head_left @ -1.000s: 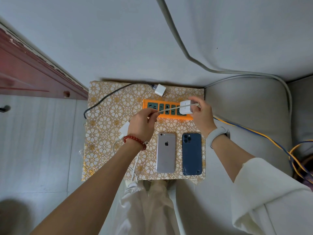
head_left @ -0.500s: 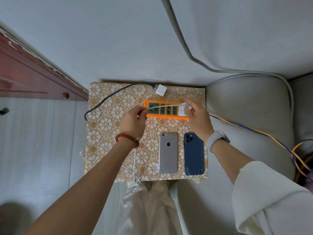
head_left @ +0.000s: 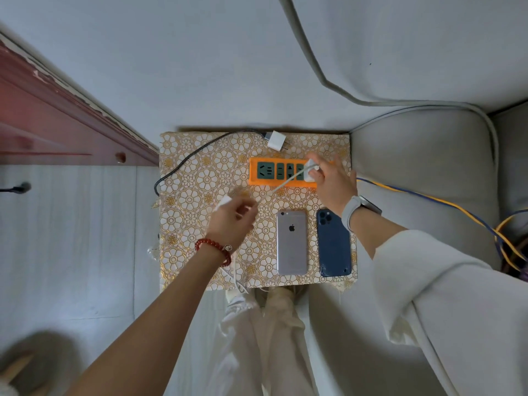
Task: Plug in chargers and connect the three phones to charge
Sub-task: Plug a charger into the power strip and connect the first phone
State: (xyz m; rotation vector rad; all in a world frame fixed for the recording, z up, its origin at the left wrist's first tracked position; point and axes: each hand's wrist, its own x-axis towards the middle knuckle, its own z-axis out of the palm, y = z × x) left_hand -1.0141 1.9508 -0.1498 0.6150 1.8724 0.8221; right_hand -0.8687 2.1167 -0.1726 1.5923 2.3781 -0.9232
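An orange power strip point(head_left: 264, 170) lies at the back right of the small patterned table point(head_left: 194, 195). My right hand point(head_left: 331, 181) holds a white charger point(head_left: 310, 174) pressed onto the strip's right end. A white cable point(head_left: 281, 185) runs from that charger down-left to my left hand point(head_left: 233, 221), which is blurred and closed around the cable. A silver phone point(head_left: 292, 242) and a dark blue phone point(head_left: 333, 244) lie face down side by side near the front edge. A second white charger point(head_left: 275, 141) with a black cable point(head_left: 185, 160) lies behind the strip.
A grey sofa cushion point(head_left: 423, 167) adjoins the table on the right, with yellow and blue wires point(head_left: 457, 208) trailing across it. A reddish wooden frame point(head_left: 65, 124) stands at the left. A white object point(head_left: 224, 201) shows beside my left hand. White trouser legs point(head_left: 265, 338) are below.
My right hand has kept the charger at the strip's right end. My left hand has slid down and left along the white cable, away from the strip.
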